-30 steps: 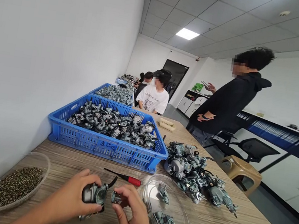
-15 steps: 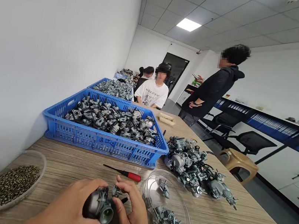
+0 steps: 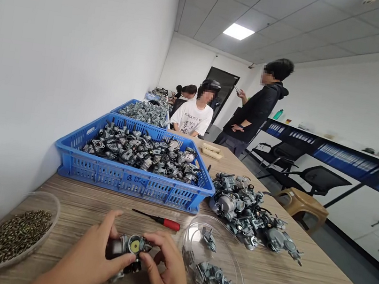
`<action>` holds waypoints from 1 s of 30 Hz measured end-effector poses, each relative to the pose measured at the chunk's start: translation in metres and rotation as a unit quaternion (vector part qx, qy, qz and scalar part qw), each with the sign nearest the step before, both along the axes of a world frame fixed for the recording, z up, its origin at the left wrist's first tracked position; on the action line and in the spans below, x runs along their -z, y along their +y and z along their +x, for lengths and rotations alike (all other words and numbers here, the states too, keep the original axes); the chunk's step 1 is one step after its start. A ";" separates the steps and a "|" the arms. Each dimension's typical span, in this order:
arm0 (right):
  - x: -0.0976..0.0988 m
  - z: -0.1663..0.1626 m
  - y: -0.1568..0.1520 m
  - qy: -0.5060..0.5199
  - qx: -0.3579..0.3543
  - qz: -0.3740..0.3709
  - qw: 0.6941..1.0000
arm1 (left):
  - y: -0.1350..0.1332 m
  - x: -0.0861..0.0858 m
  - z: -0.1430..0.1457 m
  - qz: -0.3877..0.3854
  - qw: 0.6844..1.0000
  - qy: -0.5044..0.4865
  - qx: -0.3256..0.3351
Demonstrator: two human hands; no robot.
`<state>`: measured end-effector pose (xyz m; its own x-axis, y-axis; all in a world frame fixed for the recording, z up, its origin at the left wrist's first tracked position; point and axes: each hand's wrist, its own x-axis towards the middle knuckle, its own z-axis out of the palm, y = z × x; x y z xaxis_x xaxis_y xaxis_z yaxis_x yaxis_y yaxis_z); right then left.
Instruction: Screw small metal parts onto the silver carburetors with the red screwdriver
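Above the near part of the table, my left hand (image 3: pixel 90 253) grips a carburetor (image 3: pixel 122 248), its fingers and thumb wrapped around the body. A round opening with a yellowish inside faces up toward me. My right hand (image 3: pixel 165 266) is closed in a pinch on a small metal part (image 3: pixel 147 246) at the carburetor's right side; the fingers hide much of it, and whether it is attached cannot be made out. Just beyond the hands lies a screwdriver (image 3: pixel 168 224) with a red and black handle. Right of them, a clear round tub (image 3: pixel 243 283) holds small metal parts.
A clear tub (image 3: pixel 56 214) of brass-coloured screws stands at the left. Behind, a blue crate (image 3: pixel 100 166) is full of carburetors, with another blue crate (image 3: pixel 120 103) beyond. More carburetors (image 3: pixel 237 206) are heaped at the right. One person sits across the table; another stands.
My left hand has turned the carburetor, so its opening now faces up. My right hand has brought the small metal part against its side. The standing person has shifted left.
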<state>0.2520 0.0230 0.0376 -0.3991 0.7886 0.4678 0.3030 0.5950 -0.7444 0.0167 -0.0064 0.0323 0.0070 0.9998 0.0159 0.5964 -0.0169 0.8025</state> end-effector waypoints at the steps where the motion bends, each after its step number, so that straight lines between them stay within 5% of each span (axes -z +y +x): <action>1: 0.001 0.000 0.001 0.002 0.005 -0.005 1.000 | -0.002 -0.001 -0.001 -0.008 1.000 -0.005 0.006; 10: 0.010 -0.002 0.007 0.034 0.045 -0.062 0.996 | -0.017 -0.034 0.000 -0.047 0.972 0.126 0.195; 14: 0.011 -0.002 0.007 0.056 0.044 -0.088 0.994 | -0.015 -0.037 0.001 -0.023 0.965 0.161 0.206; 20: 0.010 0.001 0.007 0.110 0.030 -0.143 0.983 | -0.016 -0.035 -0.001 0.024 0.985 0.073 0.154; 24: 0.006 0.005 0.006 0.141 0.017 -0.188 0.972 | -0.018 -0.036 0.005 -0.023 0.995 0.027 0.094; 30: -0.003 0.007 0.003 0.164 0.004 -0.233 0.959 | -0.017 -0.024 0.013 -0.040 0.993 0.017 0.109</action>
